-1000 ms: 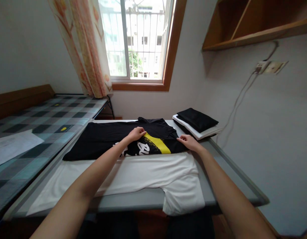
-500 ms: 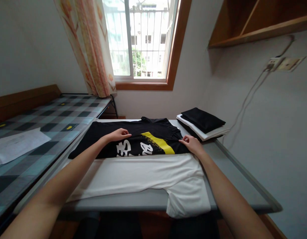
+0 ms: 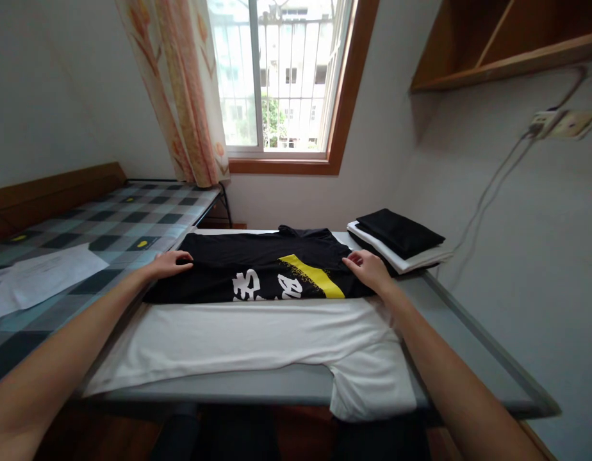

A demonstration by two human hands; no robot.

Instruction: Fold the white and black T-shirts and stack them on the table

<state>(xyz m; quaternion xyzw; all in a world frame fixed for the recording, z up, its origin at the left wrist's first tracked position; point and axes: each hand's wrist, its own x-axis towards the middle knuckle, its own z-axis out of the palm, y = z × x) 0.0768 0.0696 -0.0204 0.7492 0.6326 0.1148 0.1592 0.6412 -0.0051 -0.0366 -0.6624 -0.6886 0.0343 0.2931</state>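
A black T-shirt with white lettering and a yellow stripe lies sideways on the grey table, folded along its near edge. My left hand is at its left end, thumb and fingers pinched on the cloth. At the collar and sleeve end, my right hand also pinches the black fabric, close to the shirt's upper right. A white T-shirt is spread beneath and in front of the black one. Its sleeve hangs over the table's near edge.
A stack of folded black and white clothes sits at the table's far right. To the left is a bed with a checked cover and papers on it. A cable hangs down the right wall from a socket.
My left hand has slid left along the black T-shirt, from near its middle to its left end. My right hand stays near the sleeve. The view has shifted slightly.
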